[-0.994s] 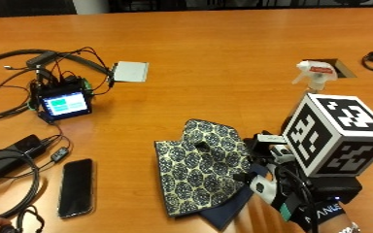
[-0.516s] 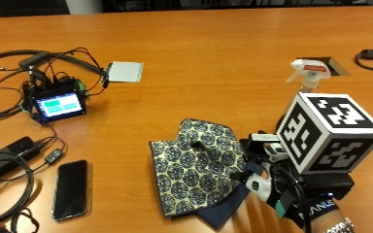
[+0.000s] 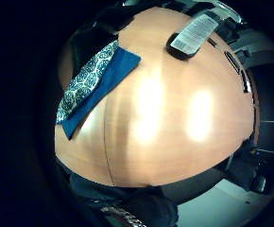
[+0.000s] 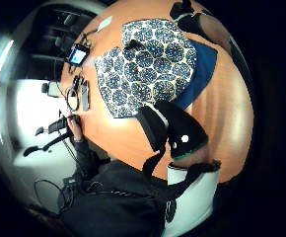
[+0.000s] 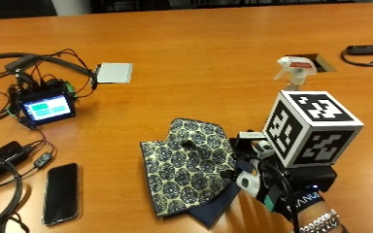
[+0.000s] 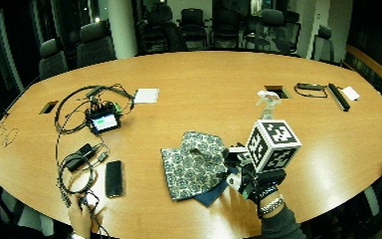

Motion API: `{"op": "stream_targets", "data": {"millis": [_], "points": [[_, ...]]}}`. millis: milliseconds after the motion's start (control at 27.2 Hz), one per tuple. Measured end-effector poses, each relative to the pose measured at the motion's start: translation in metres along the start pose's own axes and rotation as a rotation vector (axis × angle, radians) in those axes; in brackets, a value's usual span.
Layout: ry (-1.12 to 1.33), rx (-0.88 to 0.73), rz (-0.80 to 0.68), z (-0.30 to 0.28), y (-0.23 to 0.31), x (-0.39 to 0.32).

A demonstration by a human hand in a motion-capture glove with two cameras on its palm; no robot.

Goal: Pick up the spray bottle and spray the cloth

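Since the earlier frames the black-gloved right hand (image 5: 264, 179) has come a little further over the wooden desk (image 5: 199, 58), and it now hovers at the right edge of the patterned cloth (image 5: 186, 167); the things on the desk lie as before. Whether the fingers are spread or pressed together I cannot tell, because the hand is mostly covered from above; it holds nothing that is visible. The cloth is one soft piece, cream with a dark round pattern on the upper side and plain blue on the under side, and it lies crumpled with a raised fold near its middle and a blue corner showing at the near edge. The white plastic spray bottle (image 5: 294, 73) stands upright behind the hand, well apart from the cloth and not touched, beside a square opening in the desk. In the little finger side palm view its labelled body (image 3: 193, 33) appears at the far edge of the shiny desk. To the left there are one small device with a lit screen (image 5: 44, 107), tangled with black cables, one flat black phone (image 5: 61, 193) and one pale square card (image 5: 114, 72). The desk surface is smooth and orange-brown.
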State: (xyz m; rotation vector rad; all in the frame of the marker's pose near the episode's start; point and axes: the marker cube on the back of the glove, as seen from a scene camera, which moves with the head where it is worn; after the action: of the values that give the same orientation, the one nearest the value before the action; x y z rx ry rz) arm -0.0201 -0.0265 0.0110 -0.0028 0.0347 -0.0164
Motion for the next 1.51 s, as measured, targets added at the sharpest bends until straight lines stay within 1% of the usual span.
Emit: {"op": "stream_targets", "data": {"millis": [589,810,1031,1252,1510], "points": [[-0.027,0.015,-0.004,-0.002,-0.036,-0.011],[-0.084,0.075,0.083,-0.009,-0.070,0.002],[-0.073,0.108,0.189,-0.010,-0.092,0.023],[-0.118,0.198,0.310,-0.018,-0.116,0.046],[-0.278,0.342,0.398,-0.012,-0.150,0.068]]}}
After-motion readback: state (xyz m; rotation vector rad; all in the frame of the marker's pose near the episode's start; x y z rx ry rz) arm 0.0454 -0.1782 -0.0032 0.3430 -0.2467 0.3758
